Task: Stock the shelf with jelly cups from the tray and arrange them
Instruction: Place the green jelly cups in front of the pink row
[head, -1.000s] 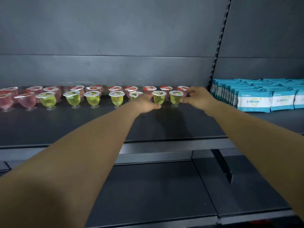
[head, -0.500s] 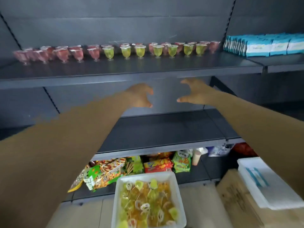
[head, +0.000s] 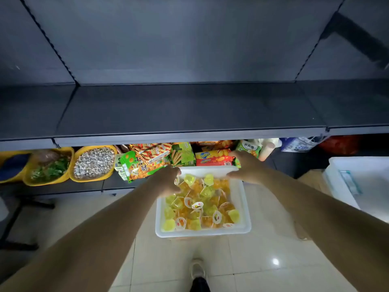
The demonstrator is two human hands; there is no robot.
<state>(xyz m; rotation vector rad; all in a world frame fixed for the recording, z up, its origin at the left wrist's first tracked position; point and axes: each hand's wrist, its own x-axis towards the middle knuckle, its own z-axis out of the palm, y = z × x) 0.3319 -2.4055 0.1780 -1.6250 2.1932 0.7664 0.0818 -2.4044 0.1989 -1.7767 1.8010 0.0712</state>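
Jelly cups [head: 200,204] lie heaped, yellow and orange, in the white tray [head: 245,207] on the floor below the dark shelf [head: 189,114]. The left hand [head: 166,181] reaches among them, perhaps closing on one, though I cannot tell; the right hand [head: 245,168] hovers released at the far rim. A hasty grab could tip cups onto the floor.

white tray [head: 202,232] of jelly cups [head: 197,204] sits on tiled floor [head: 242,256]

Tray [head: 245,199] was white; jelly cups [head: 200,204] yellow-green & orange w/ white lids. Shelf [head: 189,110] dark grey. Tubs [head: 70,163] yellow. Snack packs [head: 181,155] green, red, orange, some striped. Floor tiles [head: 248,258] cream.
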